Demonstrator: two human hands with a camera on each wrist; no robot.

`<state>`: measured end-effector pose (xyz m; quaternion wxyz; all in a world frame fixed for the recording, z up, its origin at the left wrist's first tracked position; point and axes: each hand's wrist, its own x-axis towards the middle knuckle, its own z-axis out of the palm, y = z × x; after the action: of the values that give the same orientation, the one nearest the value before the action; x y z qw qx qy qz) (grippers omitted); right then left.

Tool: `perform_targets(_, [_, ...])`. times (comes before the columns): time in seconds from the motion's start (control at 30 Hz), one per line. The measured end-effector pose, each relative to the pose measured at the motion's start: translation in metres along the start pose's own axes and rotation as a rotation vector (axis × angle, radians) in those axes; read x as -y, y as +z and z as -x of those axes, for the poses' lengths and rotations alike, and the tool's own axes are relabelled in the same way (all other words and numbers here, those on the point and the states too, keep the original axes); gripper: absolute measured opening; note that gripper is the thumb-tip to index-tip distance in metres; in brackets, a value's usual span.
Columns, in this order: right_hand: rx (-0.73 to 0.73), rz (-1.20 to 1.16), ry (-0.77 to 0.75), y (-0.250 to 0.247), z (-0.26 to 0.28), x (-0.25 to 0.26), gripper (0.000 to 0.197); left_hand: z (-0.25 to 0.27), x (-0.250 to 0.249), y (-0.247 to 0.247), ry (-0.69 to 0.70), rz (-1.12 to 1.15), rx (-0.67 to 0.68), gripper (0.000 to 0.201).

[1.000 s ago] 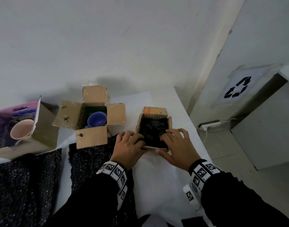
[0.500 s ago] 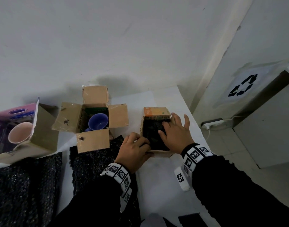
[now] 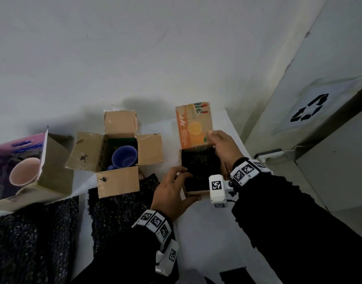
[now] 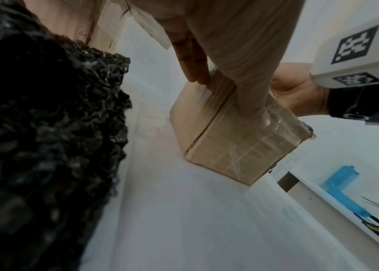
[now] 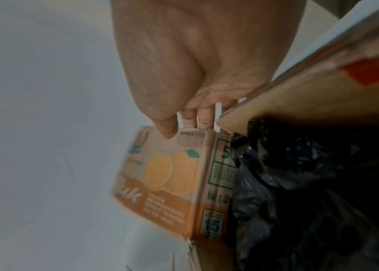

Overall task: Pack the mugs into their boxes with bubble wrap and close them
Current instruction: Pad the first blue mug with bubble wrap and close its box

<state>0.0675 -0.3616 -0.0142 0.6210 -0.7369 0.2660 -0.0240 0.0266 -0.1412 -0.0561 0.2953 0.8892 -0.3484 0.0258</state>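
Observation:
A small cardboard box stands at the table's right, stuffed with black bubble wrap; no mug shows inside it. My right hand pinches its far orange-printed flap, which stands raised. In the right wrist view the thumb lies on the flap and the fingers are behind it. My left hand grips the box's near left corner, thumb on the taped side of the box. A blue mug sits in the open middle box. A pink mug sits in the pink box at left.
Two sheets of black bubble wrap lie on the white table in front of the left boxes. The table's right edge runs close beside the box. Beyond it are a power strip and a cabinet with a recycling sign.
My right hand left the bubble wrap, reached to the far flap and lifted it upright. My left hand shifted to the box's near left corner.

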Motion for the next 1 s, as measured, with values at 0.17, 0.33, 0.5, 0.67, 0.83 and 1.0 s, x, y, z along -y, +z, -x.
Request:
perform_targets(0.17, [-0.030,0.183,-0.231,-0.018,0.015,-0.004,0.025,-0.005,-0.003,-0.008,0.038,0.042,-0.053,0.054])
perform_targets(0.33, [-0.032,0.255,-0.506,-0.035,0.052,-0.023,0.016,-0.013,-0.010,-0.019,-0.062,0.166,-0.199,0.048])
perform_targets(0.5, [-0.132,0.374,-0.680,-0.033,0.084,-0.034,0.020,-0.017,-0.021,-0.021,-0.135,0.215,-0.246,0.051])
perform_targets(0.67, [-0.158,0.482,-0.918,-0.025,0.101,-0.022,0.007,-0.011,-0.032,-0.027,-0.019,0.128,-0.284,0.032])
perform_targets(0.83, [-0.172,0.611,-1.029,-0.029,0.112,-0.022,0.002,-0.004,-0.034,-0.032,0.002,0.076,-0.291,0.030])
perform_targets(1.0, [-0.095,0.557,-0.866,-0.029,0.122,-0.021,0.014,-0.004,-0.035,-0.030,0.008,0.061,-0.273,0.028])
